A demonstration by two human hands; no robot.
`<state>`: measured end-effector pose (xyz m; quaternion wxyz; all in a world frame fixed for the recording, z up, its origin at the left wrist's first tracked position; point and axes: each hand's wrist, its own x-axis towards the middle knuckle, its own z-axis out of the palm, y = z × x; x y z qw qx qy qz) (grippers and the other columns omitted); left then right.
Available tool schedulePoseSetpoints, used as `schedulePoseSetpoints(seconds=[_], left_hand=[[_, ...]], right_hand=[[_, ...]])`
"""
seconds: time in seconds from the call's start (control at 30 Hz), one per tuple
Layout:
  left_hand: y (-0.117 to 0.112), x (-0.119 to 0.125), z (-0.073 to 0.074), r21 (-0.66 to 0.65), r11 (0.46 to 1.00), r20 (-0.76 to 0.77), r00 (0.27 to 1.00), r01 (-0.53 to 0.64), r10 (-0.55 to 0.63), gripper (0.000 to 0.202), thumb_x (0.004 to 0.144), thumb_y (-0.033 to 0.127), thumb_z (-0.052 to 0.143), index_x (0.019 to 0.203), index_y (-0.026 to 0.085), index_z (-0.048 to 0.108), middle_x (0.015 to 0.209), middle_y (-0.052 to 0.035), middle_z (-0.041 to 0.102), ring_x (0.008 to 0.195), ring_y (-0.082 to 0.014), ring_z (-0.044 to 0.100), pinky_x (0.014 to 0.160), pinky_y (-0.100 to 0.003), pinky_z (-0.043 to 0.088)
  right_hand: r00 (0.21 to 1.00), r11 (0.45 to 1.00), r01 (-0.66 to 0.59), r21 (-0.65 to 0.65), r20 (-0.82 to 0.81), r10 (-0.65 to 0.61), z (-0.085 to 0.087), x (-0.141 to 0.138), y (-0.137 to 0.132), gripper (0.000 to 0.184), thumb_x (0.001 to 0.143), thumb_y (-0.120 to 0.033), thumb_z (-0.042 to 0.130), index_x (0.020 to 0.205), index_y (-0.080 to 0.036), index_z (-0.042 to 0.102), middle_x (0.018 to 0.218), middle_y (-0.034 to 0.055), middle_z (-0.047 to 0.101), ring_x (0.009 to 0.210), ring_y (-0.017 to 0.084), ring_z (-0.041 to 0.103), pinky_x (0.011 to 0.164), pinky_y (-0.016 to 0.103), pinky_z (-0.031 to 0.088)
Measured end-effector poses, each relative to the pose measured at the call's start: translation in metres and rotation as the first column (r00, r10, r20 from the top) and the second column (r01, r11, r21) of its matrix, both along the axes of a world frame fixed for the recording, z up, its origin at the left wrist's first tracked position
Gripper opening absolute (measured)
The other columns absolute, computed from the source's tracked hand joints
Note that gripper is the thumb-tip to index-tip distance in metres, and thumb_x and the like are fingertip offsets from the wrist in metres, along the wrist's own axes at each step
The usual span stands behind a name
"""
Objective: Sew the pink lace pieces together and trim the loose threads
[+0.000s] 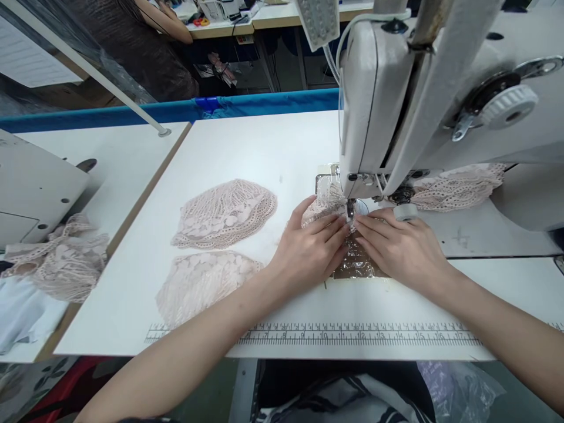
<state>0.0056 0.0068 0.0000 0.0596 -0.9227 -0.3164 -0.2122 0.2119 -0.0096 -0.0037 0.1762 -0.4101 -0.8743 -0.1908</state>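
Note:
Both of my hands lie at the needle end of a white sewing machine [363, 111]. My left hand [304, 247] rests flat with its fingers stretched out over a pale pink lace piece [328, 202], left of the presser foot [351, 208]. From the other side my right hand [399, 244] lies palm down, fingers extended, fingertips close to the foot. Part of the lace is hidden under the fingers and machine head. Beneath the hands is a brown plate under shiny clear tape [359, 261]. Two more lace pieces, an upper one [227, 214] and a lower one [202, 285], lie left.
More lace [458, 188] lies behind the machine head at right. A ruler strip [352, 335] runs along the table's front edge. Another machine [39, 182] and bunched lace [73, 258] stand at far left. Beyond a blue cloth edge [273, 104], a person [136, 53] is partly visible.

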Motion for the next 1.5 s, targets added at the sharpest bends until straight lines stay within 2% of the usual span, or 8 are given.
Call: schedulePoseSetpoints(seconds=[0.33,0.67,1.07,1.17,1.27,1.4,1.47,1.5], left_hand=[[0.007,0.0,-0.001,-0.012,1.0,-0.019,1.0,-0.015,0.015,0.031,0.097,0.028,0.045,0.119,0.016,0.064,0.118,-0.009,0.069,0.115,-0.0219,0.063,0.116,-0.057,0.022],[0.012,0.0,-0.004,-0.021,1.0,0.011,1.0,-0.005,0.005,0.03,0.097,0.028,0.046,0.118,0.018,0.065,0.119,-0.0077,0.069,0.114,-0.0227,0.064,0.115,-0.058,0.023],[0.01,-0.001,0.0,0.0,1.0,0.0,1.0,0.003,-0.003,0.029,0.096,0.028,0.047,0.118,0.018,0.064,0.119,-0.0078,0.069,0.114,-0.0225,0.063,0.114,-0.056,0.026],[0.013,-0.003,0.003,0.03,0.999,0.049,0.998,-0.036,0.035,0.024,0.095,0.023,0.049,0.112,0.018,0.065,0.115,-0.0061,0.071,0.112,-0.0208,0.065,0.111,-0.05,0.033],[0.017,-0.006,0.004,0.03,0.995,0.069,0.993,-0.097,0.095,0.024,0.095,0.017,0.046,0.113,0.017,0.061,0.115,-0.0061,0.071,0.112,-0.02,0.064,0.108,-0.046,0.038],[0.018,-0.009,0.003,0.008,0.991,0.018,0.991,-0.132,0.132,0.028,0.096,0.016,0.04,0.12,0.014,0.055,0.11,-0.0078,0.072,0.117,-0.022,0.061,0.11,-0.048,0.034],[0.016,-0.01,0.005,0.039,0.989,-0.004,0.99,-0.142,0.142,0.026,0.095,0.016,0.04,0.115,0.014,0.057,0.101,-0.0069,0.074,0.106,-0.022,0.066,0.108,-0.049,0.036],[0.015,-0.01,0.007,0.065,0.987,-0.005,0.989,-0.144,0.145,0.024,0.094,0.017,0.041,0.111,0.015,0.059,0.096,-0.0056,0.074,0.098,-0.0212,0.068,0.105,-0.048,0.038]], right_hand=[[0.999,0.998,0.035,-0.056,0.011,-0.035,0.002,0.0,0.002,0.028,0.097,-0.022,0.047,0.112,-0.011,0.068,0.106,0.0078,0.074,0.091,0.021,0.065,0.081,0.037,0.046],[0.998,0.99,0.067,-0.124,-0.002,-0.068,0.001,-0.001,0.005,0.033,0.097,-0.022,0.045,0.121,-0.01,0.064,0.106,0.0114,0.073,0.097,0.025,0.063,0.086,0.043,0.047],[0.995,0.99,0.096,-0.106,0.033,-0.093,-0.003,0.0,0.005,0.036,0.098,-0.025,0.043,0.125,-0.007,0.06,0.103,0.0122,0.073,0.099,0.026,0.062,0.083,0.04,0.045],[0.998,0.996,0.065,-0.067,-0.004,-0.066,-0.001,0.001,0.004,0.031,0.096,-0.021,0.047,0.118,-0.01,0.065,0.102,0.0103,0.074,0.093,0.023,0.064,0.079,0.037,0.044],[0.996,0.999,-0.007,-0.047,-0.088,0.003,0.002,-0.003,0.0,0.025,0.091,-0.011,0.05,0.107,-0.015,0.069,0.106,0.0054,0.074,0.087,0.019,0.064,0.072,0.033,0.043],[0.984,0.974,-0.142,-0.177,-0.131,0.12,0.003,-0.011,-0.005,0.031,0.093,-0.014,0.047,0.123,-0.013,0.058,0.124,0.0074,0.066,0.111,0.02,0.057,0.082,0.032,0.044],[0.983,0.975,-0.146,-0.169,-0.137,0.123,0.004,-0.012,-0.006,0.031,0.095,-0.022,0.047,0.122,-0.011,0.058,0.112,0.0095,0.07,0.11,0.021,0.058,0.084,0.033,0.044],[0.985,0.986,-0.124,-0.112,-0.138,0.108,0.005,-0.012,-0.007,0.027,0.095,-0.024,0.049,0.116,-0.012,0.061,0.1,0.0083,0.073,0.103,0.021,0.06,0.084,0.033,0.044]])
